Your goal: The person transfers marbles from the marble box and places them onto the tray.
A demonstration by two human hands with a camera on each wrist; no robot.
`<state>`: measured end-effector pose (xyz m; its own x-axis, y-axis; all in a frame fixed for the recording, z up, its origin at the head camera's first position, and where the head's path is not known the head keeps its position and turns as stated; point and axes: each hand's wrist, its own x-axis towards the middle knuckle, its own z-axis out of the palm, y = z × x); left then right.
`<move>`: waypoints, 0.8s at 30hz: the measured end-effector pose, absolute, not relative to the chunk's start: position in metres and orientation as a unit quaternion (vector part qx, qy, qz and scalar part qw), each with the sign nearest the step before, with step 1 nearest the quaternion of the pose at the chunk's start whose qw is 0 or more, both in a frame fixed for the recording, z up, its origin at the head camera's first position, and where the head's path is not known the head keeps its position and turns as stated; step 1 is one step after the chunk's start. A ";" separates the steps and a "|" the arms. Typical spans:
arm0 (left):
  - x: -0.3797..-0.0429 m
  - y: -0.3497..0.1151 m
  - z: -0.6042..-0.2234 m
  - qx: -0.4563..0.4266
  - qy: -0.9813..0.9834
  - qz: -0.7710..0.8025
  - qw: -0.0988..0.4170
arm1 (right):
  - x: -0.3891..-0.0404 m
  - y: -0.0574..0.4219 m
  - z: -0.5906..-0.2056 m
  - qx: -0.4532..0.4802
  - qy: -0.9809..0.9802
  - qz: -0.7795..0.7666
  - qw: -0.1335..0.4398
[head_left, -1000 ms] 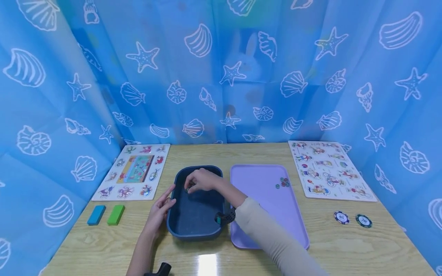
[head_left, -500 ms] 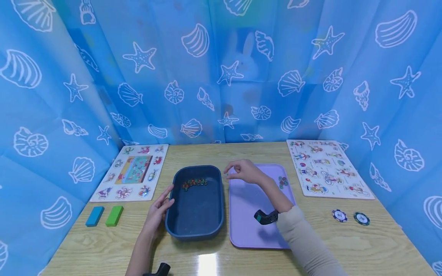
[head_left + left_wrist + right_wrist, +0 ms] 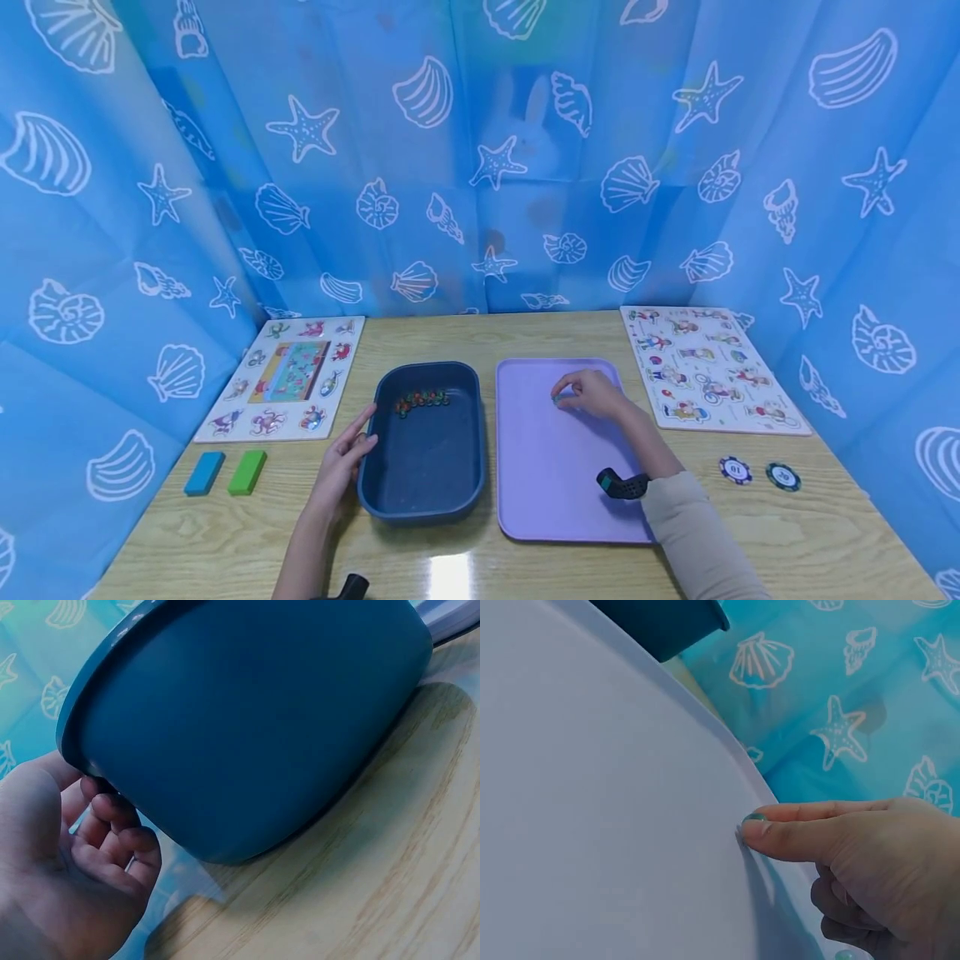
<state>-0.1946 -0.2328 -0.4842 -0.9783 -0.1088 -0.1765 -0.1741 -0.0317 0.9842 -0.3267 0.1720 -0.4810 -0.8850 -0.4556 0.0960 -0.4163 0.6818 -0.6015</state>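
My left hand (image 3: 342,458) grips the left rim of a dark blue bin (image 3: 423,512), several of its fingers curled against the outer wall in the left wrist view. Inside the bin, near the far wall, lies a cluster of green and red glass beads (image 3: 422,400). Over the far part of a purple tray (image 3: 536,492), my right hand (image 3: 592,395) pinches a small green glass bead (image 3: 755,817) between thumb and index finger. Another greenish bead (image 3: 845,955) shows beneath that hand in the right wrist view; the head view hides it.
Puzzle boards lie at the back left (image 3: 281,379) and back right (image 3: 708,371). Blue (image 3: 204,473) and green (image 3: 247,472) blocks sit left of the bin. Two poker chips (image 3: 735,470) lie right of the tray. A shell-patterned curtain (image 3: 487,208) stands behind the table.
From inside the bin, my right hand has moved right to above the tray, passing the gap between them with thumb and finger apart; now it pinches a bead. My left hand has stayed on the rim.
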 end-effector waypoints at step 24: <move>-0.196 -0.233 -0.486 -0.103 0.707 0.700 0.013 | -0.335 0.011 -0.419 -0.396 0.862 -0.314 0.045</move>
